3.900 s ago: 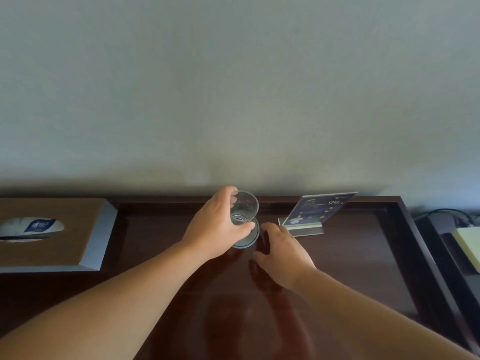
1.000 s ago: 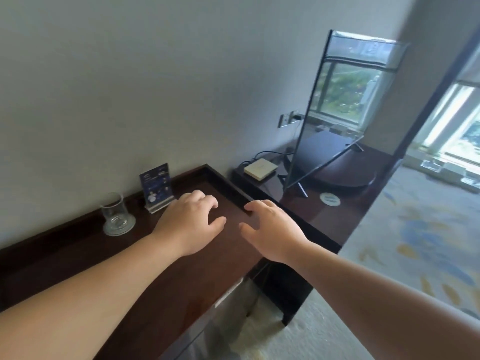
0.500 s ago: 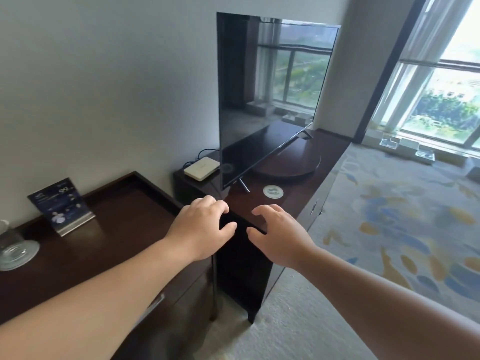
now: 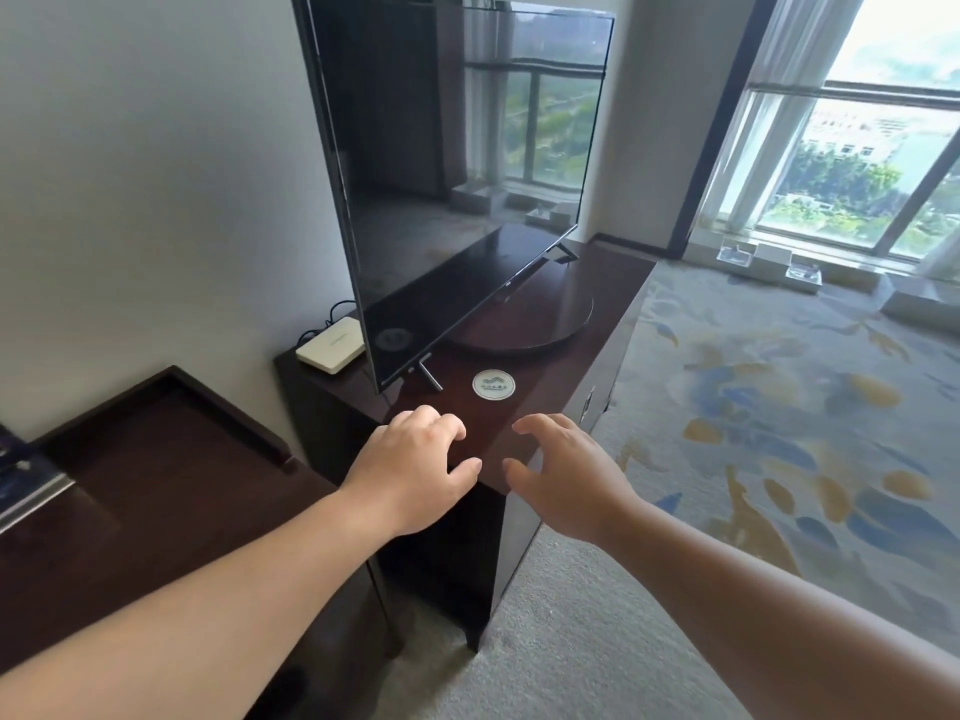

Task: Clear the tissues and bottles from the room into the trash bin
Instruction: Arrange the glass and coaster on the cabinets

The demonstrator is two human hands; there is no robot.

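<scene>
Dark wood cabinet [image 4: 597,304] is seen along a plain wall [image 4: 156,174], with its glossy top running toward a window [image 4: 857,163]. A lower dark desk [image 4: 156,459] with a raised rim is set just beside it on the left. The floor is covered by carpet [image 4: 779,407]: grey near the cabinet, blue and yellow patterned further out.

On the cabinet top:
- TV [image 4: 457,174], off, is stood on thin legs and angled out from the wall. The window is reflected in the screen.
- Round dark base [image 4: 524,324] is seen under the TV.
- White round coaster [image 4: 493,384] is laid flat near the front edge, just past the hands.
- White box [image 4: 331,350] is placed behind the TV by the wall, with a cable [image 4: 332,311] run up from it.

A card stand [image 4: 26,485] is cut off at the left edge on the desk. Small clear items [image 4: 769,259] are seen on the sill; too small to identify.

Left hand [image 4: 410,475] is held over the near end of the cabinet, palm down, fingers loosely curled, nothing gripped. Contact with the top cannot be told. Right hand [image 4: 566,480] is held beside it at the cabinet's corner, fingers spread and slightly bent, nothing held. The near corner of the cabinet is partly hidden by both hands.

Position of tissues, bottles and bin cannot be told from this view.
</scene>
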